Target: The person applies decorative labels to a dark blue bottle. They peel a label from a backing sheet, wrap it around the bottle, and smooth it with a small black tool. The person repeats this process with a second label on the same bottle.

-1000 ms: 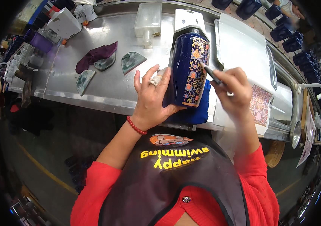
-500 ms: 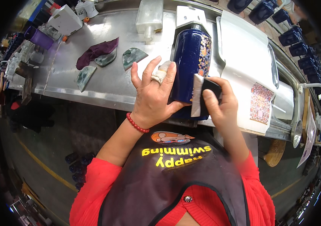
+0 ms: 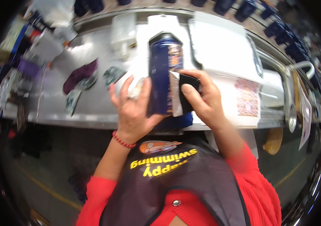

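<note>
Left hand point(image 3: 134, 111) grips blue bottle point(image 3: 162, 75) | right hand point(image 3: 202, 100) clasps black pad point(image 3: 188, 90) | bottle's length points away

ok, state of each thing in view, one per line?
blue bottle: held up off the table, tilted, gripped from the left side
left hand: fingers spread against the bottle
right hand: pressing a black pad to the bottle
black pad: against the bottle's right side
patterned sheet: lying flat on the table
maroon cloth: crumpled, lying loose

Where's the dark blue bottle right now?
Head view, centre: the dark blue bottle stands over the white table, between the left hand and the right hand.
</note>
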Action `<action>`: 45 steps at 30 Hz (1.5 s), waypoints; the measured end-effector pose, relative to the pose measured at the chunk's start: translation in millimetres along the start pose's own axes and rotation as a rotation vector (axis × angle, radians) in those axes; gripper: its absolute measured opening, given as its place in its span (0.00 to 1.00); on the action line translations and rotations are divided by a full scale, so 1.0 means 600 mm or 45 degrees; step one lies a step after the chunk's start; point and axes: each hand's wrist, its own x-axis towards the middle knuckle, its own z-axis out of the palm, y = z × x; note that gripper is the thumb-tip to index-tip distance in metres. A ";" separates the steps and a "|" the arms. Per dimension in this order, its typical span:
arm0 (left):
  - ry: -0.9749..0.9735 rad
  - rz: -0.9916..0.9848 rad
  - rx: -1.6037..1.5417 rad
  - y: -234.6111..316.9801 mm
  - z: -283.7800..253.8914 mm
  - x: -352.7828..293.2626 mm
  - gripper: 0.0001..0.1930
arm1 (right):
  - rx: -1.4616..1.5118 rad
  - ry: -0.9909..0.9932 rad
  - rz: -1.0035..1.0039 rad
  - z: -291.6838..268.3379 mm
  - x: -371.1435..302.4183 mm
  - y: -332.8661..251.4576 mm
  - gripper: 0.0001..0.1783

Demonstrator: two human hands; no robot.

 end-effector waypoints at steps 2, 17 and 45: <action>0.015 -0.006 -0.012 0.003 0.004 0.003 0.51 | 0.061 -0.053 0.186 -0.012 0.011 -0.002 0.17; 0.048 0.021 -0.134 -0.004 0.033 -0.011 0.51 | -0.019 0.191 0.029 -0.254 -0.080 0.083 0.21; 0.023 -0.125 -0.422 0.010 0.039 -0.021 0.51 | -0.710 0.254 0.676 -0.499 -0.082 0.243 0.11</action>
